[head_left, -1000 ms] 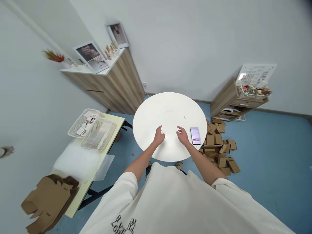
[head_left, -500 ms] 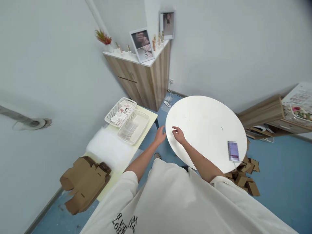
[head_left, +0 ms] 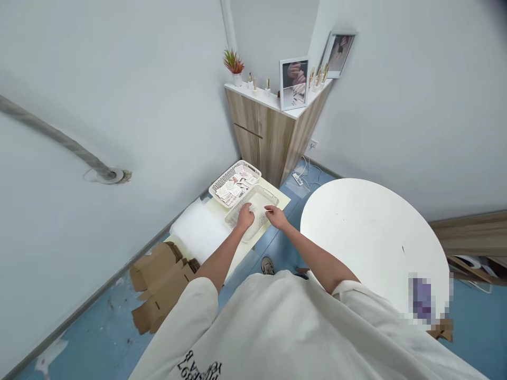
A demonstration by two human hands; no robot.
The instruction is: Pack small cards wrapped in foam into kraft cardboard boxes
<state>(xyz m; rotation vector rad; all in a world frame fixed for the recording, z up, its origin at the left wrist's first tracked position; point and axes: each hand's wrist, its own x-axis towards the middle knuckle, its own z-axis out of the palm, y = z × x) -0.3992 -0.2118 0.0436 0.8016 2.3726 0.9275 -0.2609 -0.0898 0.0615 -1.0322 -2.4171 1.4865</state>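
Head: left hand (head_left: pixel 246 216) and right hand (head_left: pixel 276 217) quit round table (head_left: pixel 364 227) for nearer basket (head_left: pixel 270 196), left grip apart, right unclear.

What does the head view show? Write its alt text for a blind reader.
A person's left hand and right hand are at a pale openwork basket on a yellowish table, contact unclear. Beside it stands another basket holding small papers; flattened brown cardboard lies at the near end, and a round white table stands to the right.
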